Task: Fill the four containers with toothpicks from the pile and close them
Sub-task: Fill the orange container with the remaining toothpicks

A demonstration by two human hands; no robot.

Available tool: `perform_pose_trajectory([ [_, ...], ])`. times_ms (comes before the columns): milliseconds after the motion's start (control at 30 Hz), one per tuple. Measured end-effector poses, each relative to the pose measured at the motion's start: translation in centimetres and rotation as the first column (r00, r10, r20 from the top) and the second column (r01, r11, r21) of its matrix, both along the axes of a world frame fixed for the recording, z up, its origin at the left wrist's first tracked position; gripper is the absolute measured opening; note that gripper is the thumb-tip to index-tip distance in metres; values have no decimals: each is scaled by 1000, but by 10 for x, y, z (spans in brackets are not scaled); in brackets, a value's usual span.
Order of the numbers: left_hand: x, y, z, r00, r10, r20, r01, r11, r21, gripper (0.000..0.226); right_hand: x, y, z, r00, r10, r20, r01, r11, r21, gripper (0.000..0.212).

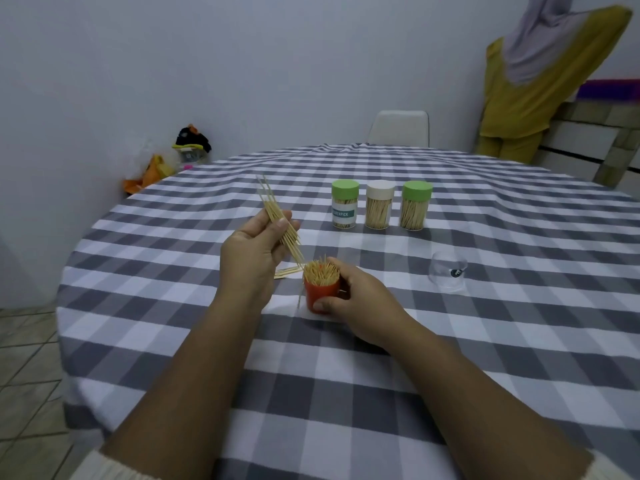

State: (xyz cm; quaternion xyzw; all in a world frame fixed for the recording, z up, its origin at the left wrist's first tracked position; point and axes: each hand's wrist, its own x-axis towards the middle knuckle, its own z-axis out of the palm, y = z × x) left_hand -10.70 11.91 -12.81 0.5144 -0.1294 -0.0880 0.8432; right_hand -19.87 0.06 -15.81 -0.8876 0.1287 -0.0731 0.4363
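Observation:
My right hand (353, 299) grips an orange container (320, 295) that stands open on the table, packed with upright toothpicks. My left hand (254, 252) pinches a slanted bundle of toothpicks (277, 220); the bundle's lower tips reach the container's left rim. A few loose toothpicks (285, 271) lie on the cloth just left of the container. Three closed, filled containers stand in a row behind: a green-lidded labelled one (344, 204), a white-lidded one (380, 205) and a green-lidded one (415, 205). A clear plastic lid (447, 271) lies to the right.
A round table under a grey and white checked cloth (346, 393) holds everything. A white chair (398, 128) stands at the far edge. A person in yellow clothes (530, 88) stands at the back right. Bags and toys (173, 157) lie on the floor by the wall.

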Motion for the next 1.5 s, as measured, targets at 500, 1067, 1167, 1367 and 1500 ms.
perform_pose_trajectory([
  [500,-4,-14,-21,993,-102,67,90,983,162,21,-3,2,1,999,-5,44,6,1000,-11,66],
  [1067,-18,-16,-19,978,-190,83,153,931,331,28,-4,-3,1,995,-50,86,49,999,6,61],
  [1167,-19,-16,-18,979,-186,82,148,930,336,17,-2,-4,-1,994,-49,96,49,999,0,60],
  [1367,-13,-14,-19,947,-248,204,120,864,489,16,-4,-6,-1,993,-49,105,51,999,-14,64],
  [1500,-13,-12,-18,937,-236,256,97,883,460,22,-6,-9,1,993,-61,96,63,998,-11,60],
])
